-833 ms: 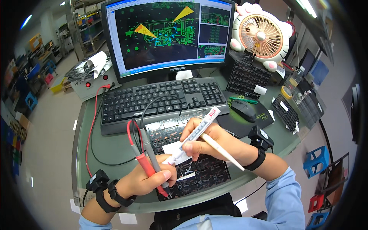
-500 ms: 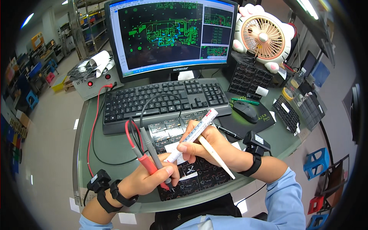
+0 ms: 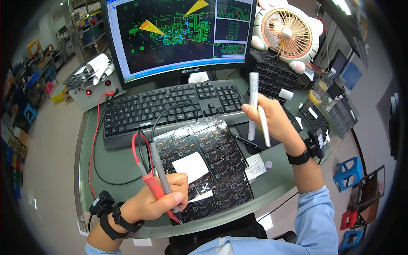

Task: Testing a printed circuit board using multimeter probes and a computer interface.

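Observation:
My left hand [image 3: 159, 202] is closed around two test probes, a red probe [image 3: 152, 185] and a dark grey probe [image 3: 157, 163]. Their tips point down at the near left edge of a black printed circuit board panel [image 3: 227, 176]; whether they touch it I cannot tell. Raised beyond the panel's right side, my right hand [image 3: 274, 121] grips a white marker pen [image 3: 253, 91], held nearly upright. A thin cream-coloured stick [image 3: 264, 127] is also in that hand, slanting downward. White paper [image 3: 190, 166] and small white strips lie on the panel.
Behind the panel stand a black keyboard [image 3: 170, 108] and a monitor [image 3: 170, 38] with a green board layout. A mouse pad, a black pen [image 3: 247, 142] and a paper slip [image 3: 256, 166] lie right. Probe leads run to a white box [image 3: 95, 94]; a fan [image 3: 287, 34] stands back right.
My right hand has moved away from the left, up and to the right, with marker and stick. Two yellow-orange wedges have appeared on the monitor. The left hand still holds both probes.

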